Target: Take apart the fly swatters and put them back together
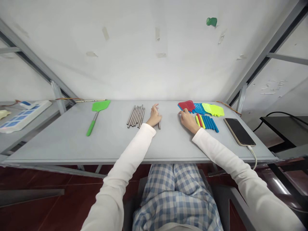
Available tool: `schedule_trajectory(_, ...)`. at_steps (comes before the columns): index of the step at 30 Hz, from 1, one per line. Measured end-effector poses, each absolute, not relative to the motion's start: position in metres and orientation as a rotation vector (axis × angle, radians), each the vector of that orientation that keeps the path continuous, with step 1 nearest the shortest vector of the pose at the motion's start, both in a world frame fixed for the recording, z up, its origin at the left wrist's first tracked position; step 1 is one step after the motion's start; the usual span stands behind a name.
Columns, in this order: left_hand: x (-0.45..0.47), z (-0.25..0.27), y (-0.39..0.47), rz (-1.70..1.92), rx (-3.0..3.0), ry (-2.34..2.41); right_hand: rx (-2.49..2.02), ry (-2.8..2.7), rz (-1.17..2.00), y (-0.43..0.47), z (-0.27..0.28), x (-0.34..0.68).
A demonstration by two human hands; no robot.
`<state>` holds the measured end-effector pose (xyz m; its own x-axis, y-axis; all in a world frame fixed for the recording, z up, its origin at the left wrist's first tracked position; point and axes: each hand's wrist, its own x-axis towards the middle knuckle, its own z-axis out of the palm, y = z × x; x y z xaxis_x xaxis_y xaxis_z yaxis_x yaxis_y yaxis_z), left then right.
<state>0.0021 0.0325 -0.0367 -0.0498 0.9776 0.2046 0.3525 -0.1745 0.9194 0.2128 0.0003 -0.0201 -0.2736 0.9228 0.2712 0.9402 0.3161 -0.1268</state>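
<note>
My left hand (154,116) is over the middle of the table, fingers apart. A metal rod (159,126) lies partly hidden beneath it, its near end showing. To its left, several similar metal rods (136,116) lie side by side. My right hand (189,121) rests near the lower edge of a red fly swatter head (187,105), its thumb and index finger apart with nothing visible between them. Blue (199,108) and yellow-green swatter heads (215,110) overlap beside the red one. Just right of that hand lies a row of blue handles (210,123), with yellow and red ones at its left end.
A green fly swatter (94,117) with its handle fitted lies on the left of the table. A phone (239,131) with a white charging cable (253,153) is at the right. A power strip (25,116) sits on the left-hand surface. The wall (134,70) rises behind the table.
</note>
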Motion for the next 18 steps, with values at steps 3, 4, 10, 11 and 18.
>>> schedule_trajectory(3, 0.003, -0.040, 0.026, 1.032, 1.966, 1.634, -1.682, -2.343, -0.182, 0.000, -0.022, 0.219)
schedule_trajectory(4, 0.003, -0.039, 0.024, 0.973, 2.028, 1.682, -1.684, -2.356, -0.208, 0.000, -0.023, 0.220)
schedule_trajectory(10, -0.018, -0.032, 0.025, 0.810, 2.248, 1.920, -1.737, -2.360, -0.217, 0.001, -0.024, 0.230)
schedule_trajectory(11, -0.024, -0.031, 0.027, 0.802, 2.275, 1.942, -1.747, -2.344, -0.216, 0.002, -0.024, 0.232)
schedule_trajectory(18, -0.063, -0.031, 0.039, 0.769, 2.262, 2.150, -1.837, -2.225, -0.247, -0.002, -0.023, 0.237)
